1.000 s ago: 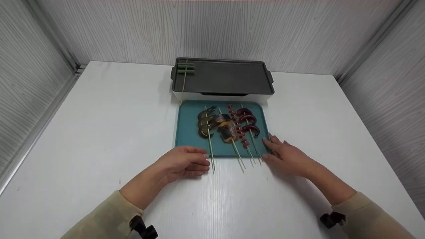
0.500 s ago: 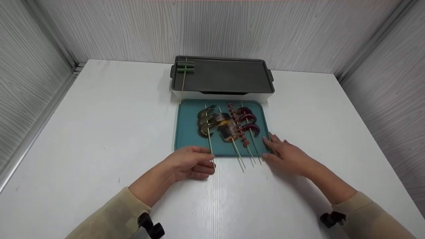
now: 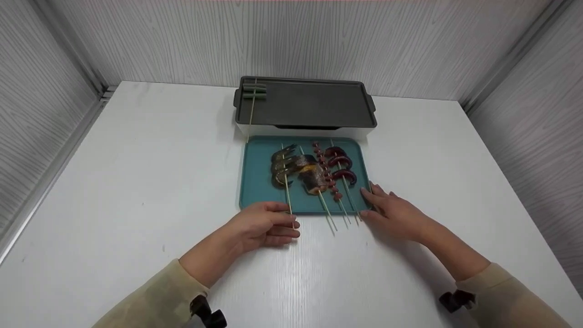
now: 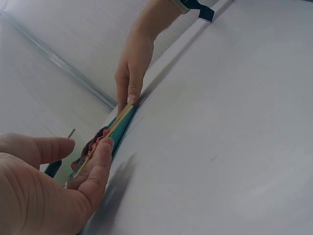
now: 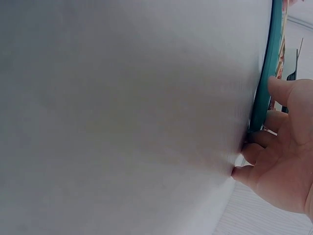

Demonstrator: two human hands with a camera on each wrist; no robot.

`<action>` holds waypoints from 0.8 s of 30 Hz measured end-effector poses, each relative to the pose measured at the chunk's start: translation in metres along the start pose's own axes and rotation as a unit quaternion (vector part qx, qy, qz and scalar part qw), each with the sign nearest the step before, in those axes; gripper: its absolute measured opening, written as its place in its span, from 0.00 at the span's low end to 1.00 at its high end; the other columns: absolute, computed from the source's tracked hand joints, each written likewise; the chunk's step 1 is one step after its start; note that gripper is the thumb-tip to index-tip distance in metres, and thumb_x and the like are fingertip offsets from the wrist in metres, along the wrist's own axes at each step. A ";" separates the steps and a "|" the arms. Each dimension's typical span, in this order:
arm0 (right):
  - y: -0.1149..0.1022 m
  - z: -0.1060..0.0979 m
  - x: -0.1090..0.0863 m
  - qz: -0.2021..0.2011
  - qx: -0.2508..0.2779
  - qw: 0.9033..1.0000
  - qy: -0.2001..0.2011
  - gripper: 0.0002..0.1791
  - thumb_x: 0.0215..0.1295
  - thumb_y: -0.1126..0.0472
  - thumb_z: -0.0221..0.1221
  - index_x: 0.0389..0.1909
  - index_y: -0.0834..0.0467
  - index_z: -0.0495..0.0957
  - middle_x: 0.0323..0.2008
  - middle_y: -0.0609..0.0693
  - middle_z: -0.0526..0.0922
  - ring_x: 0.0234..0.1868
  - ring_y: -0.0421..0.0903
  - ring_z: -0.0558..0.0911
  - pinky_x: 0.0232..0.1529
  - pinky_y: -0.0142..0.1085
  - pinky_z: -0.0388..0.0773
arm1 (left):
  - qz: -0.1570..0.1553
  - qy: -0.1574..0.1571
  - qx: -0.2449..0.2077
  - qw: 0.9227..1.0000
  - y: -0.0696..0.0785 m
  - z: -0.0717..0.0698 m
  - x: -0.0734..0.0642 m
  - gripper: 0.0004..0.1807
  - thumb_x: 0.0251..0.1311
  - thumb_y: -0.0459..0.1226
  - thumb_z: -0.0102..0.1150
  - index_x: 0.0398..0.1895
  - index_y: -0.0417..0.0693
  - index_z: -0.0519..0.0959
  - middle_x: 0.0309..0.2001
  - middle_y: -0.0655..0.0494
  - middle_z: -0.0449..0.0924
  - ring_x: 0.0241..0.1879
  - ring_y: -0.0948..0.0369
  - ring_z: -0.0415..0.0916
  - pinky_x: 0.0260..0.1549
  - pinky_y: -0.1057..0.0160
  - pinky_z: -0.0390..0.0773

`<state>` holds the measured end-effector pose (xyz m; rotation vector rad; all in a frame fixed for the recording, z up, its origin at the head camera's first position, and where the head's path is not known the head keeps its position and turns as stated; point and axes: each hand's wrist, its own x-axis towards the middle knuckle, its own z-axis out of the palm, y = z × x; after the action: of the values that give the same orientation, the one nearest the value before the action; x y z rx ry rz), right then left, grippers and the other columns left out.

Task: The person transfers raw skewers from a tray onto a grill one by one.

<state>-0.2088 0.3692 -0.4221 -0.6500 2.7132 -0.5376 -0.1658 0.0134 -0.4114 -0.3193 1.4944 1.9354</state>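
On a teal tray (image 3: 257,182) lie several food skewers. The shrimp skewer (image 3: 283,166) is leftmost, followed by a fish-chunk skewer (image 3: 314,180), a skewer of small pink pieces (image 3: 329,177) and a dark red curled tentacle skewer (image 3: 345,175). My left hand (image 3: 262,226) is at the bare end of the shrimp skewer's stick, its thumb and fingers around the stick; in the left wrist view the thumb stands apart from the fingers. My right hand (image 3: 396,214) rests at the tray's near right corner, thumb on the rim in the right wrist view, other fingers along the side.
Behind the tray stands a black griddle (image 3: 314,105) on a white base. A skewer of green pieces (image 3: 255,92) lies across its left end, the stick reaching over the front edge. White table (image 3: 159,182) surrounds both; panels (image 3: 182,41) enclose the back and sides.
My left hand has shifted right, from beside the shrimp skewer's stick to around its end. The right hand and the skewers have stayed in place. The view has tilted slightly.
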 end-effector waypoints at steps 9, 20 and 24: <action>0.000 0.000 0.001 0.009 0.002 1.000 -0.006 0.42 0.82 0.38 0.52 0.82 0.63 0.58 0.81 0.68 0.53 0.81 0.66 0.57 0.78 0.65 0.51 | 0.021 0.016 -0.014 1.000 -0.001 0.000 -0.007 0.30 0.69 0.25 0.65 0.73 0.32 0.70 0.54 0.34 0.84 0.41 0.54 0.90 0.45 0.58 0.88; 0.000 0.000 0.001 0.006 0.000 1.000 -0.003 0.42 0.82 0.38 0.52 0.82 0.64 0.59 0.81 0.69 0.54 0.81 0.67 0.57 0.77 0.65 0.52 | 0.031 0.013 0.001 0.999 0.004 -0.005 -0.013 0.28 0.70 0.25 0.65 0.72 0.32 0.72 0.52 0.34 0.85 0.40 0.55 0.90 0.47 0.59 0.88; -0.001 0.000 0.001 0.004 0.003 1.000 -0.002 0.42 0.82 0.39 0.52 0.82 0.65 0.59 0.81 0.69 0.54 0.81 0.66 0.57 0.77 0.65 0.52 | 0.038 0.011 0.009 0.999 0.005 -0.007 -0.015 0.28 0.70 0.25 0.64 0.72 0.32 0.72 0.51 0.34 0.86 0.39 0.56 0.90 0.46 0.59 0.88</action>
<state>-0.2090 0.3680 -0.4212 -0.6380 2.7093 -0.5417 -0.1590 0.0007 -0.4014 -0.2807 1.5583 1.9810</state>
